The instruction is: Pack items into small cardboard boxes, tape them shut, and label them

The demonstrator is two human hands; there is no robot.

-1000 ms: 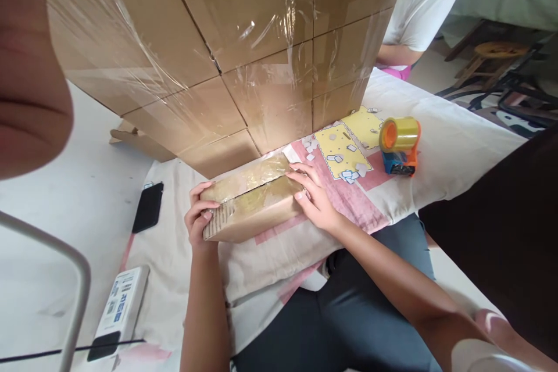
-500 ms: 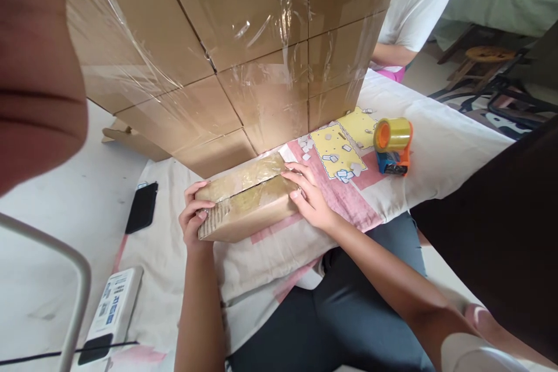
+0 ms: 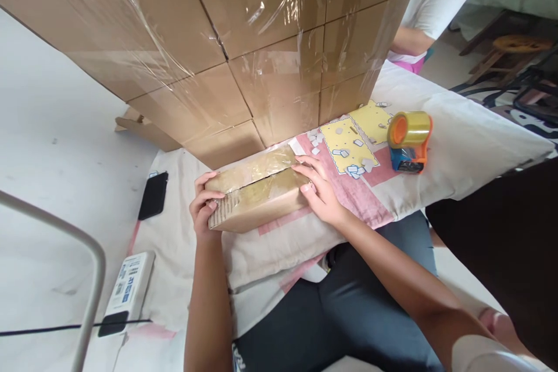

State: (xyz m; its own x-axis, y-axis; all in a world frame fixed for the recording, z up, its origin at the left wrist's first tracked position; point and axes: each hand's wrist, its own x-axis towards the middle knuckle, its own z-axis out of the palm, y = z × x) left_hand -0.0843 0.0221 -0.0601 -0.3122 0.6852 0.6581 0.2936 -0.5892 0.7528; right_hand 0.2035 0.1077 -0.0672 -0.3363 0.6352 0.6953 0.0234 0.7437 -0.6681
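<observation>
A small cardboard box (image 3: pixel 261 204) with shiny packing tape over its top sits on the cloth in front of me. A dark gap runs along its top, and corrugated layers show at its left end. My left hand (image 3: pixel 204 202) wraps round that left end, with fingers over the top edge. At the opposite end my right hand (image 3: pixel 320 190) grips the corner, its fingertips on the taped top. Off to the right stands an orange and blue tape dispenser (image 3: pixel 408 142) with a roll of yellowish tape.
Behind the box rises a stack of cardboard boxes (image 3: pixel 279 81) wrapped in clear film. Yellow sheets (image 3: pixel 350 145) with paper scraps lie on the cloth. A black phone (image 3: pixel 153 196) and a white power strip (image 3: pixel 128 290) lie left. Another person's arm (image 3: pixel 412 40) shows behind the stack.
My view has shifted, so the scene sits further right and slightly higher. The large blurred skin-coloured shape at upper left has gone. Both hands keep the same hold on the box.
</observation>
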